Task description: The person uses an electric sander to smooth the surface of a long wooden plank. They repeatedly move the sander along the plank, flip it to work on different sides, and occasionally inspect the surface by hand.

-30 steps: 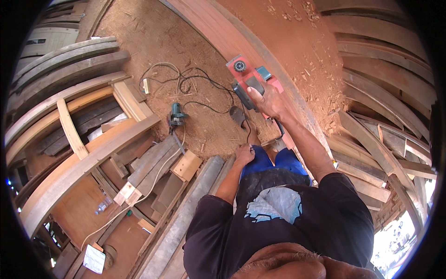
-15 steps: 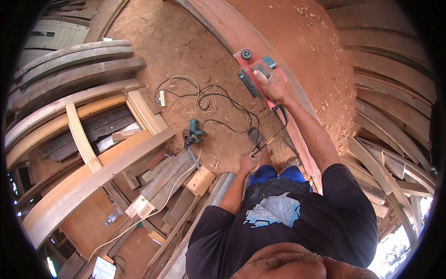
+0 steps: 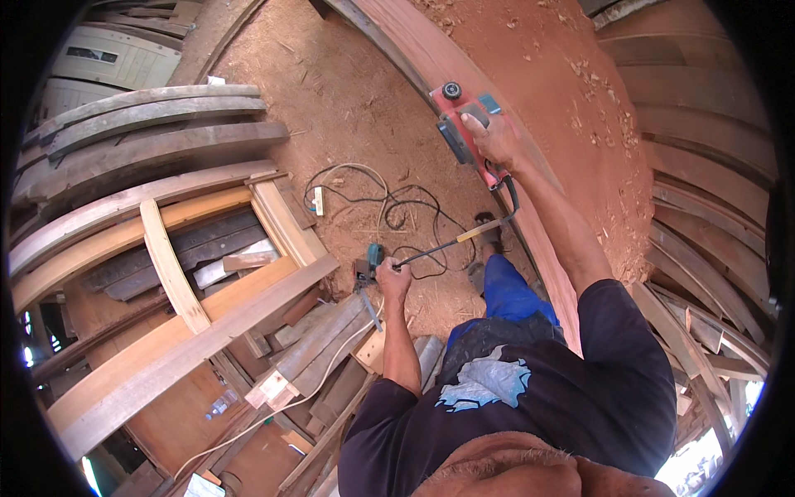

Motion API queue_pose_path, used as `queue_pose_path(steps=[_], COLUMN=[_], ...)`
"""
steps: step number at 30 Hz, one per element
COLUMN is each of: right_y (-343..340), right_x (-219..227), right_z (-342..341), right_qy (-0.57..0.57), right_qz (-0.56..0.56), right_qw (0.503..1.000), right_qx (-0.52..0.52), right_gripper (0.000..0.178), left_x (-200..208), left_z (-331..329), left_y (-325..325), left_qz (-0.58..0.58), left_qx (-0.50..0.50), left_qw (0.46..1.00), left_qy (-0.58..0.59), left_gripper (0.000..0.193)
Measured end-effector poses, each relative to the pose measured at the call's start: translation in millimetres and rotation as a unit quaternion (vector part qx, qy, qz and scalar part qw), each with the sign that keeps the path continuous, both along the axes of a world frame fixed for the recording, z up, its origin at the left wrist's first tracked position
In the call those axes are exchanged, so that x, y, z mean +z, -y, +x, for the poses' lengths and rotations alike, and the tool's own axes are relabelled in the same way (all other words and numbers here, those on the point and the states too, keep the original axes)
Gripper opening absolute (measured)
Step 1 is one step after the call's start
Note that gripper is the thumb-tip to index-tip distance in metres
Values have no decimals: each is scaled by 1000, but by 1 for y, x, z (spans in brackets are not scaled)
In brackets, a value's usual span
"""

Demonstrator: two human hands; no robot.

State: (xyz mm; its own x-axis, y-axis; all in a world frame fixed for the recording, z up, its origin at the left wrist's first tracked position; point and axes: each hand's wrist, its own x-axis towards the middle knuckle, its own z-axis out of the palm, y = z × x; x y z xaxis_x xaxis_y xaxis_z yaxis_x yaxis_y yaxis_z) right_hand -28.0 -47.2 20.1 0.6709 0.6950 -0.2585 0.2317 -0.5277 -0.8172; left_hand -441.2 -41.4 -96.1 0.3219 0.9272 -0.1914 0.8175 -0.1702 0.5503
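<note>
My right hand (image 3: 494,141) is closed round the handle of a red electric hand planer (image 3: 458,106) with a black front knob. The planer rests on a long reddish wooden plank (image 3: 397,25). In my left hand (image 3: 393,277), held out to the left, is the planer's black power cord (image 3: 435,248). That cord runs fairly straight from the planer's rear end to my fist, with a yellowish wrapped stretch midway. Partly behind my left hand, a teal and dark power tool (image 3: 370,261) sits by the lumber.
Loops of cord and a white power strip (image 3: 319,201) lie on the sawdust-covered floor. A wooden frame (image 3: 174,265) and stacked boards (image 3: 157,112) fill the left. More boards (image 3: 704,157) line the right. Shavings (image 3: 588,83) lie beyond the plank.
My left hand has moved left, away from my legs, drawing the cord out straighter. My right hand stays on the planer. More of my leg and foot now shows beside the plank.
</note>
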Motion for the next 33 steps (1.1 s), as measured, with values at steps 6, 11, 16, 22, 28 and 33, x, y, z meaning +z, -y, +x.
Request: queue_pose_path(steps=[6, 11, 16, 22, 28, 33], right_y=[-72, -137, -193, -259, -334, -410], right_x=[4, -6, -17, -12, -11, 24], right_z=[27, 60, 82, 112, 139, 174], right_qy=[-25, -48, -39, -34, -19, 29], right_qz=[34, 47, 66, 47, 53, -48], right_qw=[999, 998, 997, 998, 998, 997], right_qx=[-1, 20, 5, 11, 28, 55], right_gripper=[69, 81, 74, 72, 71, 69], left_x=[26, 8, 10, 5, -25, -12], left_z=[35, 48, 74, 103, 131, 173], left_y=[-67, -119, -155, -216, -292, -365], left_qz=[-60, -62, -119, -75, -107, -126], left_qx=[53, 68, 100, 48, 29, 38], left_qw=[996, 995, 987, 992, 991, 990], left_qy=[-44, -45, -40, -84, -69, -51], left_gripper=[24, 23, 24, 26, 28, 25])
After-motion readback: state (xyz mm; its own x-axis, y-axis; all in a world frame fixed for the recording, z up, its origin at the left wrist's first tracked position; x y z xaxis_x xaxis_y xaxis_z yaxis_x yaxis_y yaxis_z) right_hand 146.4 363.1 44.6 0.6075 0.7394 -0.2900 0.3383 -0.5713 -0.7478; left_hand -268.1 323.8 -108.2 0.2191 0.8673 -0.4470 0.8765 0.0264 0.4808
